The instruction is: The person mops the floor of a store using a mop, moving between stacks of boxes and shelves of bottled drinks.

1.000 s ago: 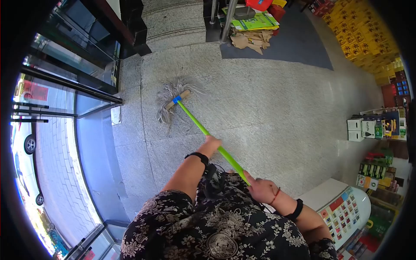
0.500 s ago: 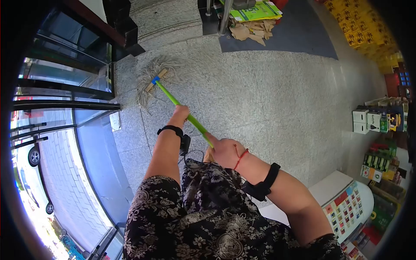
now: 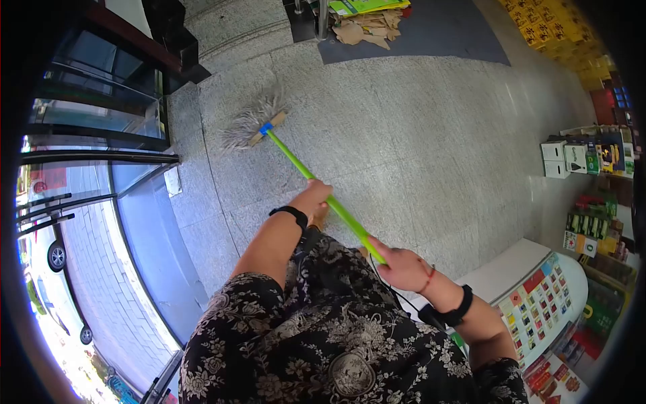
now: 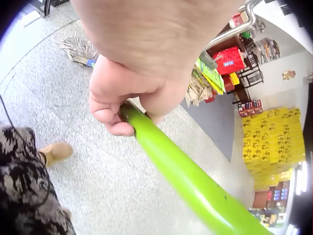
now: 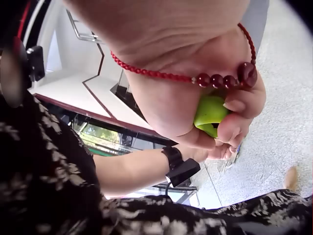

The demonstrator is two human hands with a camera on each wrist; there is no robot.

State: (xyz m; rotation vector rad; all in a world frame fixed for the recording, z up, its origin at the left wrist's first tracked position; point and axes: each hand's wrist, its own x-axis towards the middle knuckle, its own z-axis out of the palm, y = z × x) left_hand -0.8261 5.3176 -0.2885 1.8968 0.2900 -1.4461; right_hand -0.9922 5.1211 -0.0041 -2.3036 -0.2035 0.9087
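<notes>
A string mop with a long green handle (image 3: pixel 346 219) slants across the floor in front of the body. Its grey strands (image 3: pixel 242 128) lie spread on the floor, fixed to a wooden bar with a blue joint (image 3: pixel 266 128). My left hand (image 3: pixel 315 195) grips the handle partway down; in the left wrist view its fingers (image 4: pixel 121 129) curl round the green tube. Higher up, my right hand (image 3: pixel 404 268) holds the top end, and the right wrist view shows the handle's hollow end (image 5: pixel 211 116) inside the curled fingers.
Glass doors (image 3: pixel 101 158) stand along the left. Flattened cardboard (image 3: pixel 369 30) lies on a dark mat (image 3: pixel 437 40) by a metal post (image 3: pixel 323 20). Yellow boxes (image 3: pixel 552 30) are stacked far right, with a display counter (image 3: pixel 538 303) near my right arm. A shoe (image 4: pixel 57 152) stands on the floor.
The mop head swung to the left, then came back to the right. Both hands reached forward and left with the handle, then drew back toward the body, still gripping it.
</notes>
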